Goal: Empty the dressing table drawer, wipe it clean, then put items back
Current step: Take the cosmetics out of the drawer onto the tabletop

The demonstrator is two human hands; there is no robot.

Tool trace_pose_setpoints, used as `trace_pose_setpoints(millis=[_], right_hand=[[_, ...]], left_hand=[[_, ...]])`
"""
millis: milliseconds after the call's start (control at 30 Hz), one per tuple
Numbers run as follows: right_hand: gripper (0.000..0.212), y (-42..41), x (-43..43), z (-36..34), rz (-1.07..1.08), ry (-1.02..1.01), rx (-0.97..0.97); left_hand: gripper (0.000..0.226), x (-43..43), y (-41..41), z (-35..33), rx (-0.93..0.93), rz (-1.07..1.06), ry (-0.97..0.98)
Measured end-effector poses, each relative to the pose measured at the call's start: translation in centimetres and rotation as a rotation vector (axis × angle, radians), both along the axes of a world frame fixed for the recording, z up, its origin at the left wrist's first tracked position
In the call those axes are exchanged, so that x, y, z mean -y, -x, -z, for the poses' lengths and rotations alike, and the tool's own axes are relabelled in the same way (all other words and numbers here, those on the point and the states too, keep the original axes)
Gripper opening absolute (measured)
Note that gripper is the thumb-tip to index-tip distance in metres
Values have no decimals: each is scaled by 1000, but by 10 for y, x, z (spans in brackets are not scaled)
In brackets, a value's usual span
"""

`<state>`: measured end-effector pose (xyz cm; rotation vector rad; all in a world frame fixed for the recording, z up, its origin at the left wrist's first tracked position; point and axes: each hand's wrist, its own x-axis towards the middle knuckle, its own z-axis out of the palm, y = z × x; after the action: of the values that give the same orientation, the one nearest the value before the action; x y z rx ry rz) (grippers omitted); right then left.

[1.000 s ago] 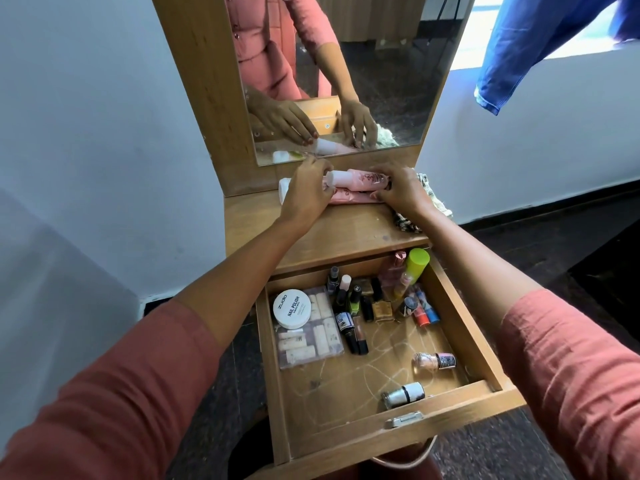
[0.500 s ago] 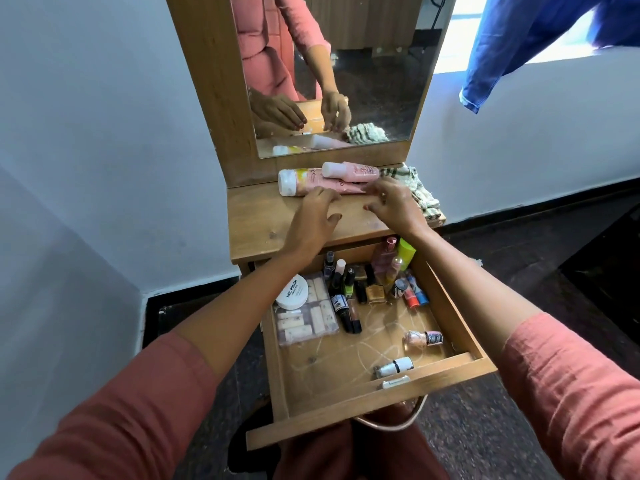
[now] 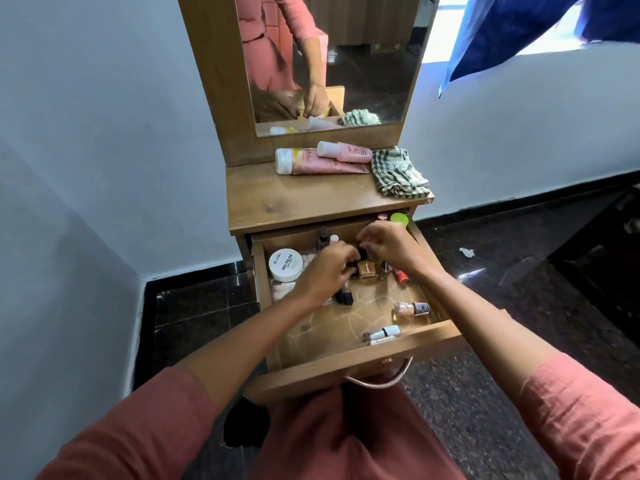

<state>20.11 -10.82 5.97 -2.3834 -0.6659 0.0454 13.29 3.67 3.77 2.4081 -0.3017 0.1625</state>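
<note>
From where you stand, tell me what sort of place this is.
Likely a bedroom or dressing corner in a home: a mirror over a wooden dressing table, its open drawer holding a nail polish jar and small bottles, and a blue garment hanging up.

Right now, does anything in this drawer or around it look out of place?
A clear nail polish bottle and a white bottle lie on their sides near the drawer front, apart from the cluster at the back. Pale squiggly marks cross the drawer floor. The checked cloth sits crumpled at the tabletop's right edge.
</note>
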Motion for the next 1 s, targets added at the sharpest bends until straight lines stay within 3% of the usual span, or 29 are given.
trace_pose_setpoints(millis=[233, 367, 633, 1000], right_hand=[[13, 20, 39, 24, -84, 309, -140], [24, 27, 57, 29, -121, 524, -259], [29, 33, 68, 33, -137, 810, -241], [27, 34, 65, 37, -126, 832, -172]], left_hand=[[18, 32, 25, 38, -216, 201, -109], [19, 42, 29, 47, -342, 268, -219], [25, 55, 25, 43, -433, 264, -283], [25, 52, 26, 48, -387, 238, -354]])
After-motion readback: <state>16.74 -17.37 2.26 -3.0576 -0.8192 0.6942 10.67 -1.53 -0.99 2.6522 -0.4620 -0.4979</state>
